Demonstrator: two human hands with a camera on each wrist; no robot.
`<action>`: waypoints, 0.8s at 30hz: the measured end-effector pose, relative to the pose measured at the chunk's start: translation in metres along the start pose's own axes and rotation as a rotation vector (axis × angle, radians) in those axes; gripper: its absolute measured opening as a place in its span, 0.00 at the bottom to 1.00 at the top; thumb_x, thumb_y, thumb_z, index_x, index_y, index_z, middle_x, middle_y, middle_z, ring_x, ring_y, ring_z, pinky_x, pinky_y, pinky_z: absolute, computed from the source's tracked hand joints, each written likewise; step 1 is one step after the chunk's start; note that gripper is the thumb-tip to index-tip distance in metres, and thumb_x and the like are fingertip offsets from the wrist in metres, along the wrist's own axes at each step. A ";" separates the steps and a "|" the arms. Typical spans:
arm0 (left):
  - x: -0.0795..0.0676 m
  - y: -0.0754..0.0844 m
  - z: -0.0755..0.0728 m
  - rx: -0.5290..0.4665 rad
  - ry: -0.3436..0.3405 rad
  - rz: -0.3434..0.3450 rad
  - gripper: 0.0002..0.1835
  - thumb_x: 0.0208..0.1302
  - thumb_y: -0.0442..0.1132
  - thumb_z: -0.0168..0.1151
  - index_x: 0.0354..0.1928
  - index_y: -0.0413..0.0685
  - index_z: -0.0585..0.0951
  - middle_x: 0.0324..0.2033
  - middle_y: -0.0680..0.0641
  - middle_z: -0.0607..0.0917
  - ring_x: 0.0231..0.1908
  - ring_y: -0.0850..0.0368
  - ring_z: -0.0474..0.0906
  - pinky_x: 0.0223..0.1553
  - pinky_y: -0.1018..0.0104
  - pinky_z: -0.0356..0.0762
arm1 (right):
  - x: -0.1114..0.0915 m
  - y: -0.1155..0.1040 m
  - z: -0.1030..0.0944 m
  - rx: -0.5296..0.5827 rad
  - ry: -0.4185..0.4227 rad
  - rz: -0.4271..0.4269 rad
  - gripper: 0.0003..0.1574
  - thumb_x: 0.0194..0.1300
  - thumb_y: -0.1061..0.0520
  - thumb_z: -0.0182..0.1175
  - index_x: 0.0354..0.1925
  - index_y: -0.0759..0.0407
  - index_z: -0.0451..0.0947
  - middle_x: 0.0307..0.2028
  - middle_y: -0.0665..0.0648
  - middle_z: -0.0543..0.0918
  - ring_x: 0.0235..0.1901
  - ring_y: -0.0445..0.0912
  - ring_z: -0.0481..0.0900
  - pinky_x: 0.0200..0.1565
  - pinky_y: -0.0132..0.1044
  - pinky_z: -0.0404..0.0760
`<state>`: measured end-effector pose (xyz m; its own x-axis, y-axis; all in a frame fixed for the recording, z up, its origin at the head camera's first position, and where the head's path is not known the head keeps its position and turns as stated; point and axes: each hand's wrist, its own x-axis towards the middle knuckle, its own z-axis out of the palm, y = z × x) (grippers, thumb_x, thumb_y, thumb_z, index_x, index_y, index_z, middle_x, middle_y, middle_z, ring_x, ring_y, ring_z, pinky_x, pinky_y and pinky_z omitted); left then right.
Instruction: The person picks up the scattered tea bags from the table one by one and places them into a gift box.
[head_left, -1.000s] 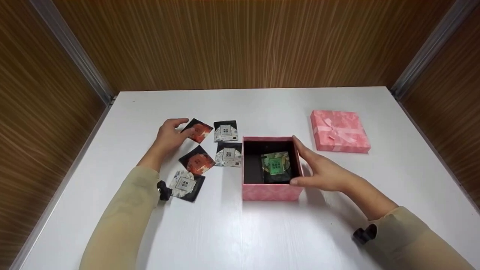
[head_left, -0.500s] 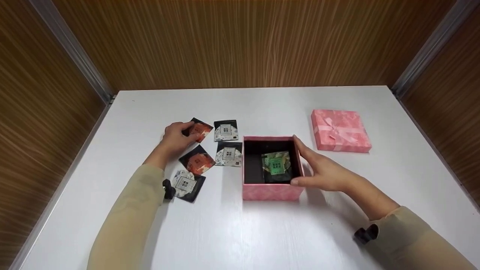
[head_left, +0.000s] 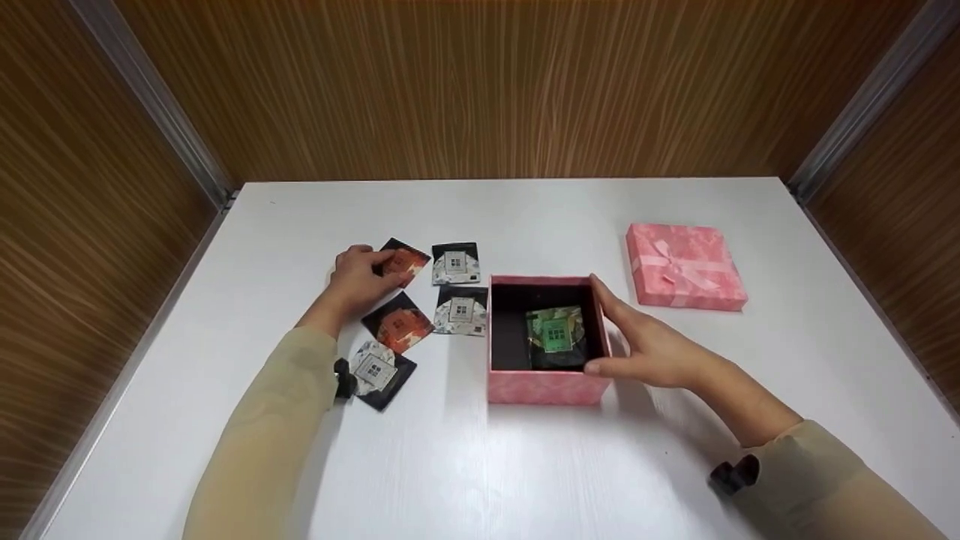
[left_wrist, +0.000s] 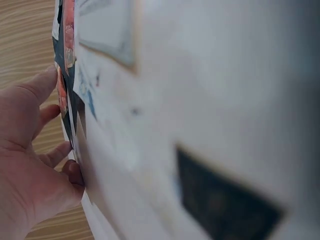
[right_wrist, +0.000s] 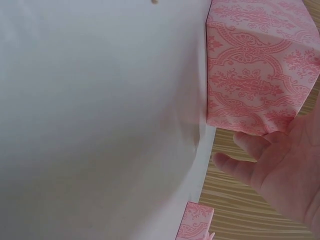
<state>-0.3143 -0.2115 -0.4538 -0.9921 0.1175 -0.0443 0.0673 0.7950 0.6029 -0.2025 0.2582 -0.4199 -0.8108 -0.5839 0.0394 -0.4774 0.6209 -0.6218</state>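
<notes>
My left hand (head_left: 361, 279) is at the far red-and-black sachet (head_left: 407, 262), which lies on the table. Thumb and forefinger pinch it from its left side. The left wrist view shows the thumb of the left hand (left_wrist: 37, 165) against the sachet's red print (left_wrist: 62, 92), with the other fingers bent low at the tabletop. My right hand (head_left: 651, 346) grips the right wall of an open pink box (head_left: 547, 389), its thumb at the near corner and its fingers at the far one. Inside the dark box lies a green sachet (head_left: 557, 335). In the right wrist view the box (right_wrist: 255, 75) shows a damask pattern.
A second red sachet (head_left: 399, 324) and a white-and-black one (head_left: 377, 371) lie nearer, beside the left wrist. Two more white-and-black sachets, a far one (head_left: 455, 262) and a near one (head_left: 460, 310), lie left of the box. The pink bowed lid (head_left: 686, 266) sits at the back right.
My left hand has moved slightly right onto the far red sachet, its forefinger and thumb coming down on it. The right hand and box stay in place.
</notes>
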 end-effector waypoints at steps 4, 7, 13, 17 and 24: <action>0.001 0.000 0.000 0.003 0.006 0.006 0.34 0.72 0.55 0.69 0.75 0.49 0.77 0.74 0.28 0.65 0.74 0.28 0.56 0.73 0.38 0.58 | 0.001 -0.001 0.000 0.001 -0.002 -0.002 0.76 0.64 0.37 0.75 0.87 0.53 0.34 0.82 0.64 0.53 0.78 0.59 0.59 0.74 0.62 0.61; 0.001 0.000 -0.001 -0.002 0.002 0.001 0.35 0.71 0.54 0.71 0.75 0.48 0.76 0.74 0.28 0.65 0.74 0.29 0.56 0.74 0.40 0.57 | 0.001 -0.002 0.000 -0.001 -0.003 -0.001 0.76 0.64 0.37 0.75 0.87 0.53 0.34 0.82 0.65 0.53 0.78 0.60 0.59 0.74 0.62 0.61; 0.001 0.002 -0.003 -0.015 -0.007 -0.008 0.35 0.71 0.52 0.71 0.76 0.47 0.75 0.69 0.30 0.70 0.72 0.32 0.59 0.73 0.43 0.58 | 0.000 -0.003 0.000 -0.006 -0.001 0.010 0.76 0.64 0.37 0.75 0.87 0.52 0.34 0.82 0.64 0.53 0.78 0.60 0.60 0.74 0.63 0.62; -0.001 0.003 -0.003 -0.029 0.004 0.012 0.34 0.71 0.50 0.73 0.74 0.46 0.77 0.61 0.32 0.75 0.65 0.35 0.65 0.70 0.45 0.62 | 0.000 -0.004 0.000 0.008 0.000 0.004 0.76 0.64 0.37 0.74 0.87 0.52 0.34 0.83 0.64 0.52 0.78 0.60 0.59 0.74 0.63 0.61; -0.002 0.003 -0.003 -0.034 0.026 0.042 0.33 0.69 0.48 0.74 0.72 0.44 0.79 0.57 0.33 0.77 0.61 0.37 0.68 0.68 0.46 0.65 | -0.001 -0.004 0.001 0.014 0.008 -0.014 0.75 0.65 0.39 0.75 0.87 0.54 0.34 0.83 0.64 0.52 0.78 0.60 0.59 0.73 0.65 0.61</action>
<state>-0.3121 -0.2109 -0.4492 -0.9909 0.1348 0.0019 0.1059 0.7689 0.6305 -0.1995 0.2557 -0.4181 -0.8067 -0.5883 0.0548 -0.4841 0.6049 -0.6323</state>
